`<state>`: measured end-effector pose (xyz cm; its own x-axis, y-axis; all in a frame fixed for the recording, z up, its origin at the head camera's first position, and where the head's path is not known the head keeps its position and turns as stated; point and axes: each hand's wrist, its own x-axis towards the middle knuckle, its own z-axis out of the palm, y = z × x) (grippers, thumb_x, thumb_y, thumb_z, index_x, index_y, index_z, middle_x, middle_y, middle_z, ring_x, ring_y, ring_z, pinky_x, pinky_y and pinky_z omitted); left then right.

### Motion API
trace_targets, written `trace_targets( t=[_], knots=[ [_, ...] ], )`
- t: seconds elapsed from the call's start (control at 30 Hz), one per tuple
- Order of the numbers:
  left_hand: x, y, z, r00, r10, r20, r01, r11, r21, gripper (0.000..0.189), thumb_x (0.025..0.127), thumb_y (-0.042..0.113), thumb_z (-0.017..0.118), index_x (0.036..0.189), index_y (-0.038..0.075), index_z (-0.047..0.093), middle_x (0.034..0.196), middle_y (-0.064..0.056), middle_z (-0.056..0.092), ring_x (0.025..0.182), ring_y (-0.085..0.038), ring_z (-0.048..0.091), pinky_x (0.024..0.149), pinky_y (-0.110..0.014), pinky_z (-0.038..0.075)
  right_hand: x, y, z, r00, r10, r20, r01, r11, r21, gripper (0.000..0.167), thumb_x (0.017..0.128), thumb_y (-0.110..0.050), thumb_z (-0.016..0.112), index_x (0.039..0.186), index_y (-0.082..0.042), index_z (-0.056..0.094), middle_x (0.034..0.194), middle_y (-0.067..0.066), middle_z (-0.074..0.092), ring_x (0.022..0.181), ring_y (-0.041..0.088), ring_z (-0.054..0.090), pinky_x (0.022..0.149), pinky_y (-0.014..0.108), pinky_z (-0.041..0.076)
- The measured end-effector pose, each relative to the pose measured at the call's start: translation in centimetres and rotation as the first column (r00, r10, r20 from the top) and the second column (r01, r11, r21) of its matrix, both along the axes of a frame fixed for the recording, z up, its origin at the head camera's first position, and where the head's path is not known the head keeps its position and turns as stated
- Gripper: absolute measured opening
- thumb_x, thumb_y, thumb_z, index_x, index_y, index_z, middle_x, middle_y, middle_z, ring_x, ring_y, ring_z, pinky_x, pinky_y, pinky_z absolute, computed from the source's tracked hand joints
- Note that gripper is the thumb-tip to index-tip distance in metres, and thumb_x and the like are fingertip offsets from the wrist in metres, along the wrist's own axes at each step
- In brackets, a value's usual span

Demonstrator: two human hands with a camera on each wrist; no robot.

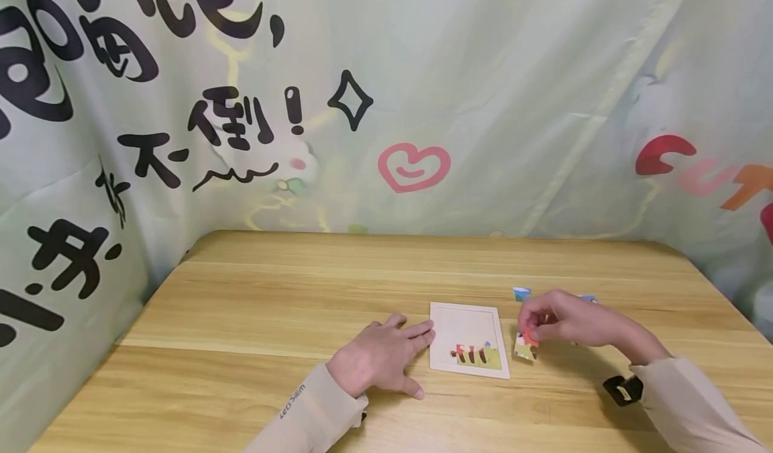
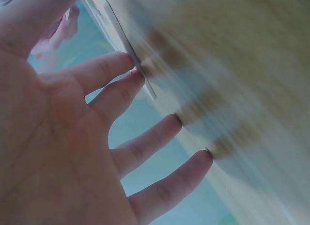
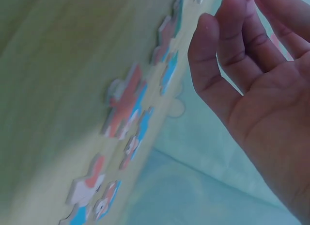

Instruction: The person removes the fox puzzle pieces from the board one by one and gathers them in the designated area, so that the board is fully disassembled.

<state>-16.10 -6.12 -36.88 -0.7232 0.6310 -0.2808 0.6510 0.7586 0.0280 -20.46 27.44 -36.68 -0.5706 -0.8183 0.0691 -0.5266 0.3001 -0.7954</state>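
Observation:
A white puzzle tray point(image 1: 461, 329) lies on the wooden table, with joined puzzle pieces point(image 1: 478, 356) along its lower edge. My left hand point(image 1: 383, 358) spreads its fingers at the tray's left side. In the left wrist view two fingertips point(image 2: 138, 74) touch the tray's edge point(image 2: 127, 43), and the other fingertips rest on the tabletop. Just right of the tray, my right hand point(image 1: 570, 320) pinches a colourful puzzle piece point(image 1: 524, 347) between thumb and fingers, tilted. In the right wrist view the right hand point(image 3: 256, 65) shows its palm, and its pinching fingertips are cut off at the top.
Several loose puzzle pieces point(image 3: 126, 101) lie on the table beneath and beyond the right hand. One blue piece point(image 1: 522, 294) sits behind the fingers; another point(image 1: 588, 298) is partly hidden by the hand. A printed curtain point(image 1: 483, 104) hangs behind the table point(image 1: 272, 292).

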Motion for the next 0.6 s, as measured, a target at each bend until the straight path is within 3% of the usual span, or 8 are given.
trace_targets(
  t=[0.23,0.6],
  knots=[
    [0.0,0.0,0.0,1.000,-0.003,-0.010,0.003,1.000,-0.007,0.088,0.083,0.061,0.074,0.158,0.028,0.040,0.162,0.018,0.027,0.144,-0.021,0.034,0.106,-0.047,0.044,0.3,0.8,-0.5,1.000,0.007,-0.009,-0.007,1.000,0.007,0.023,0.094,0.012,0.060,0.091,-0.009,0.068,0.076,0.006,0.063,0.066,0.002,0.050,0.050,0.023,0.042],
    [-0.1,0.0,0.0,1.000,0.005,0.000,-0.005,1.000,0.001,0.088,0.083,0.060,0.074,0.158,0.028,0.039,0.162,0.018,0.027,0.144,-0.022,0.033,0.108,-0.048,0.042,0.5,1.5,-1.2,0.999,0.033,-0.012,-0.033,0.999,0.022,0.028,0.090,0.018,0.059,0.086,-0.009,0.066,0.068,0.009,0.056,0.063,-0.003,0.041,0.046,0.022,0.033]
  ],
)
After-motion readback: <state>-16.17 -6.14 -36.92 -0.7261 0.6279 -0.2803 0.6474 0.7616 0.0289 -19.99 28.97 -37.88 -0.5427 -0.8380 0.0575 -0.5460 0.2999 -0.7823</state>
